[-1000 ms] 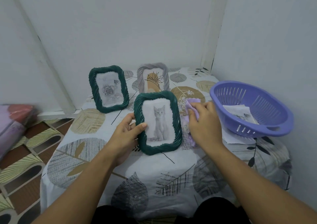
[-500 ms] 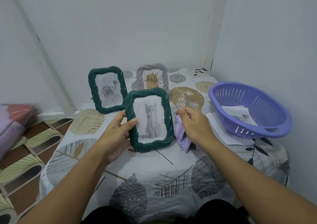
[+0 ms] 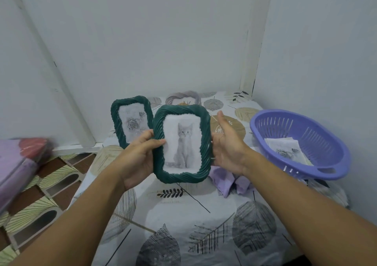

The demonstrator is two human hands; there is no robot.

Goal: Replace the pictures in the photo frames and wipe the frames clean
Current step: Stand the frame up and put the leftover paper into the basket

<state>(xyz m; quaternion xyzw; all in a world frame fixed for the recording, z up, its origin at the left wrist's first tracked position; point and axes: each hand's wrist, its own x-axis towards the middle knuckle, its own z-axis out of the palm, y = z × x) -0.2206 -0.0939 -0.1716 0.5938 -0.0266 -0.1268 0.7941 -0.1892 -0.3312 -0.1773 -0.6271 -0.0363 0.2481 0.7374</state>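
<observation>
Kitten-picture frame [image 3: 182,143] between left hand [image 3: 138,159] and right hand [image 3: 228,145]; no legible writing.

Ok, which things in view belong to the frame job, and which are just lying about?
Job:
- cat frame, held by left hand, right hand at its edge
- rose frame
- grey frame
- purple cloth
- basket holding prints

Lying about:
- bundle on the floor

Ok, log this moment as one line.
left hand grips cat frame | right hand open beside frame | cloth on table
</observation>
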